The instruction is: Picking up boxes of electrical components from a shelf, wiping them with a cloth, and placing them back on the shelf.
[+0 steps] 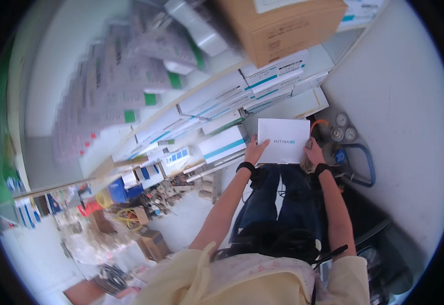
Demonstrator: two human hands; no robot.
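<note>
In front of my thighs I hold a white cardboard box (pixel 283 131) with a maker's name, FUTINA, printed on its face. My left hand (pixel 256 149) grips its left edge, with the thumb lying on the front. At the right edge is my right hand (pixel 314 153), its fingers partly hidden. A grey-brown cloth (pixel 306 164) hangs just below the right hand; whether that hand holds it too, I cannot tell. To the left of the box, another white box with a blue stripe (pixel 224 143) lies on the lower shelf.
White striped boxes (pixel 214 97) are stacked along the shelf, and a large brown carton (pixel 283 28) sits above them. Clear packs with green corners (pixel 130 72) fill the upper shelf. Pressure gauges (pixel 342 120) and a blue hose (pixel 370 164) stand by the wall. Loose parts (pixel 165 196) litter the floor.
</note>
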